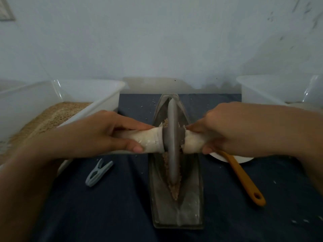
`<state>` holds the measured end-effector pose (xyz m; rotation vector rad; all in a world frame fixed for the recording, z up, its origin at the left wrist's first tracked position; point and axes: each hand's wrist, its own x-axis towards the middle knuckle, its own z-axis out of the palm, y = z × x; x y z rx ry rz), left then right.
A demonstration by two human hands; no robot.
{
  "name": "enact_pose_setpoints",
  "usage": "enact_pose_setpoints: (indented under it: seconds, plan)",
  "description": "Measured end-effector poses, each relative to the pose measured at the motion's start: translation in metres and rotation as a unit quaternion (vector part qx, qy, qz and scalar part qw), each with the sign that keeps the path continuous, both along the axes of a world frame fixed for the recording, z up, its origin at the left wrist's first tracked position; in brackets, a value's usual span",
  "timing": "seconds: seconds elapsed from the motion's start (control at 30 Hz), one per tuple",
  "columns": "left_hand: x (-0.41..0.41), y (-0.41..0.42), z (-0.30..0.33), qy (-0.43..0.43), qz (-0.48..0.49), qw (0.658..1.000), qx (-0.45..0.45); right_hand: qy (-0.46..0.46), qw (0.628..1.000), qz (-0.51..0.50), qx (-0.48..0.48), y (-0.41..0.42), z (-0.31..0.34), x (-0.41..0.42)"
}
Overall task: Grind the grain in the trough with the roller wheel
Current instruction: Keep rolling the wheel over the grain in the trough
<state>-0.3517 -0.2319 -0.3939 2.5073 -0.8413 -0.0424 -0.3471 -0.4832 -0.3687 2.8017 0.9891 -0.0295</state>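
A grey boat-shaped trough [190,203] lies lengthwise on the dark cloth in the middle of the head view. Brown grain [174,191] fills its groove. The grey roller wheel [173,142] stands upright in the groove, with a pale wooden handle [152,141] sticking out on each side. My left hand [97,133] grips the left handle, thumb below and fingers over it. My right hand [225,130] grips the right handle, which is mostly hidden under the hand.
A white tub [104,95] with brown grain stands at the left, a second white tub [272,88] at the right rear. A grey clothes peg [98,172] lies left of the trough. An orange-handled tool [244,180] rests on a white dish [244,159] to the right.
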Motion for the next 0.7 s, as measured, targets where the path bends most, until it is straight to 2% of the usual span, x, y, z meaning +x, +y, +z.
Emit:
enact_pose_setpoints:
  seconds: [0.07,0.17,0.23,0.3,0.37,0.43,0.53,0.7]
  plan:
    - [-0.004,0.001,0.004,0.019,-0.014,1.0,-0.011,0.04,0.999,0.004,0.013,-0.002,0.006,-0.008]
    - [0.001,-0.003,-0.001,0.005,0.016,1.0,0.007,0.006,1.0,-0.008,0.012,0.0,-0.003,0.003]
    - [0.01,-0.008,-0.012,-0.063,0.083,0.994,0.021,-0.039,0.998,-0.037,0.028,0.003,-0.015,0.023]
    - [0.019,-0.017,-0.026,-0.159,0.155,0.974,0.034,-0.054,0.995,-0.065,0.055,0.004,-0.026,0.041]
    - [0.023,-0.024,-0.037,-0.236,0.177,0.955,0.037,-0.07,0.991,-0.076,0.089,0.003,-0.033,0.054]
    - [0.025,-0.025,-0.039,-0.25,0.178,0.951,0.033,-0.082,0.988,-0.074,0.105,0.002,-0.037,0.058]
    - [0.023,-0.016,-0.029,-0.181,0.138,0.974,0.014,-0.083,0.994,-0.054,0.053,0.005,-0.031,0.046]
    - [0.0,-0.001,-0.001,0.012,0.004,1.0,-0.01,-0.031,1.0,-0.003,0.003,0.004,-0.005,0.005]
